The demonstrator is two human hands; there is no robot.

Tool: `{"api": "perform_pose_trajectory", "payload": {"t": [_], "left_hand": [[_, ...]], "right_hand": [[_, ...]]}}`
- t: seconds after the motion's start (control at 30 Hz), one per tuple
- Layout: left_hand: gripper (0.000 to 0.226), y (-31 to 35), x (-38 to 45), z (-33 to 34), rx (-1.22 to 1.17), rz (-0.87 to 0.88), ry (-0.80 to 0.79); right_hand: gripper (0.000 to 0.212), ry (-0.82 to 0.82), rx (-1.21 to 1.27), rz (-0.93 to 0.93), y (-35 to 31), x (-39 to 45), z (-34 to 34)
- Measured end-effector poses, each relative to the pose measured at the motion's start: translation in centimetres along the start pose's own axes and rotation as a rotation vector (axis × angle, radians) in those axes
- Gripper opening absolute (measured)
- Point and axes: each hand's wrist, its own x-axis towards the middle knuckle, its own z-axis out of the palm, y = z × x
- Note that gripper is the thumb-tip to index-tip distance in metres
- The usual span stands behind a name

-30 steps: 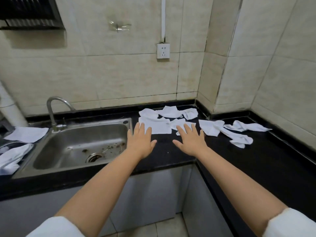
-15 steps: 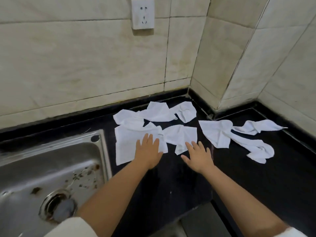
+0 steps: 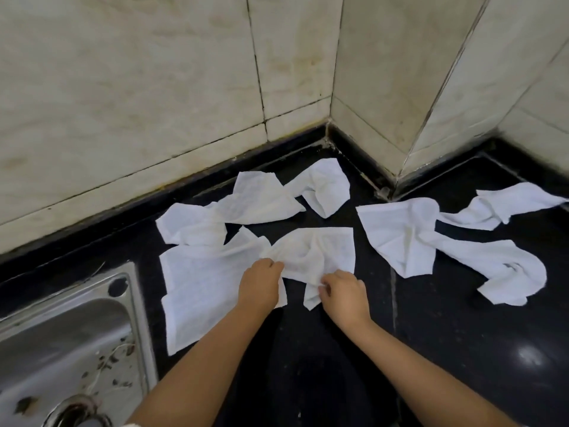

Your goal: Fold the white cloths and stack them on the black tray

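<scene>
Several white cloths lie crumpled on the black countertop (image 3: 446,334) near the wall corner. My left hand (image 3: 260,283) and my right hand (image 3: 345,292) both pinch the near edge of the crumpled middle cloth (image 3: 317,252). A large flat cloth (image 3: 203,288) lies left of it, partly under my left hand. Two more cloths (image 3: 261,201) sit behind, and a small one (image 3: 323,186) lies by the corner. At the right are a spread cloth (image 3: 400,235), a long twisted cloth (image 3: 505,269) and another (image 3: 505,208). No black tray is in view.
A steel sink (image 3: 67,343) with bits of debris and a drain fills the lower left. Tiled walls (image 3: 154,103) close off the back and right, forming a jutting corner. Bare black counter lies in front of the cloths.
The view has moved closer and lower. Both hands were flat and open near the cloths; now their fingers have curled and pinch the middle cloth's near edge.
</scene>
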Motion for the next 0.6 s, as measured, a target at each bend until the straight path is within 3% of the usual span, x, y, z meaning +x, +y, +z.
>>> {"api": "perform_pose_trajectory", "payload": {"t": [0.13,0.27,0.33,0.4,0.6], "left_hand": [[0.041,-0.6,0.2,0.2,-0.129,0.023,0.089],[0.028,-0.4,-0.7,-1.9,-0.270,0.184,0.163],[0.042,0.1,-1.5,-3.7,-0.251,0.288,0.195],[0.053,1.1,-2.2,-5.6,-0.266,0.409,0.244],[0.045,7.8,-3.3,-9.2,-0.242,0.701,0.359]], "right_hand": [[0.018,0.055,0.145,-0.010,0.3,-0.2,-0.8],[0.011,0.093,0.351,0.098,0.3,-1.7,-3.4],[0.003,0.140,0.388,0.140,0.6,-3.2,-5.1],[0.012,0.173,0.333,0.169,1.3,-4.9,-7.0],[0.021,0.156,-0.167,0.163,4.4,-11.0,-12.3]]}}
